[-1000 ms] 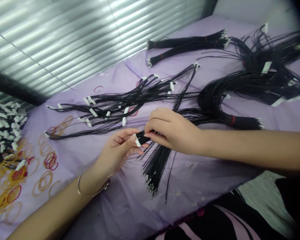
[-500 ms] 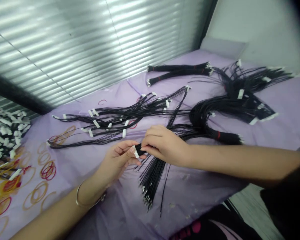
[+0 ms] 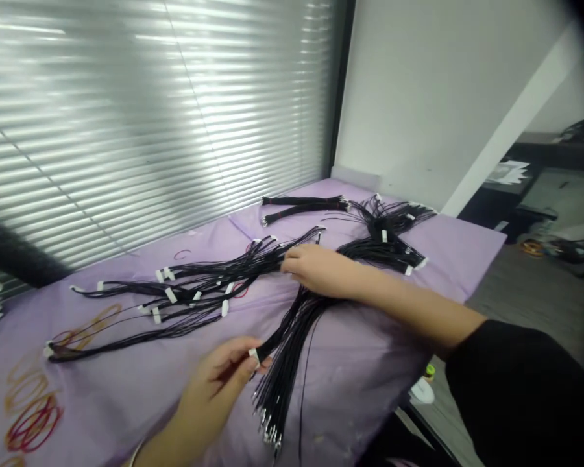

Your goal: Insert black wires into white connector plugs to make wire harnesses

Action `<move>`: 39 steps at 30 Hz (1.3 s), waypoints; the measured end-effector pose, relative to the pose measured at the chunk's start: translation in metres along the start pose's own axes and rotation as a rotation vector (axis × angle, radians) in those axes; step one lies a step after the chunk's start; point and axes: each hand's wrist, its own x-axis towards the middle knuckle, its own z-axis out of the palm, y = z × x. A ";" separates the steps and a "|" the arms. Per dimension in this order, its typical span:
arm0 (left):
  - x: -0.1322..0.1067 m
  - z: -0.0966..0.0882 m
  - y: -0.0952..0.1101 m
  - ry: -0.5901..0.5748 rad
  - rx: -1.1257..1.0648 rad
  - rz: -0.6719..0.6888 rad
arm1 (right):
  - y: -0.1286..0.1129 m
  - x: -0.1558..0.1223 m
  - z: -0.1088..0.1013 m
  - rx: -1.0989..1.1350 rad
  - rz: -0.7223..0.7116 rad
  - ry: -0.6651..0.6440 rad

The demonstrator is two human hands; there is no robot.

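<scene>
The purple sheet lies under it all. Across it reaches the right forearm, black sleeve behind, the right hand palm down, fingers bent over black wires; I cannot tell whether it grips any. The left hand angles inward, thumb and fingers pinched narrow. Beside it slants the loose wire bundle, metal tips nearest. The white connector sits in the left pinch.

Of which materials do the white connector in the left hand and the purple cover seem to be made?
White connector: probably hard plastic, matte, by its even white and block shape; blur limits certainty. Purple cover: perhaps plastic sheet or fabric, with wrinkles and soft sheen.
</scene>
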 end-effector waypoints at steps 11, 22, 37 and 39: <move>-0.014 0.000 -0.006 -0.131 0.236 0.094 | 0.048 0.009 -0.010 -0.138 -0.318 -0.267; -0.012 0.012 0.006 -0.361 1.028 0.495 | 0.021 -0.014 -0.122 -0.428 -0.528 0.183; -0.003 0.011 -0.004 -0.445 1.225 0.609 | 0.164 -0.163 -0.186 -0.420 0.988 -0.110; -0.003 0.011 -0.002 -0.477 1.178 0.543 | 0.175 -0.177 -0.162 -0.411 0.960 -0.116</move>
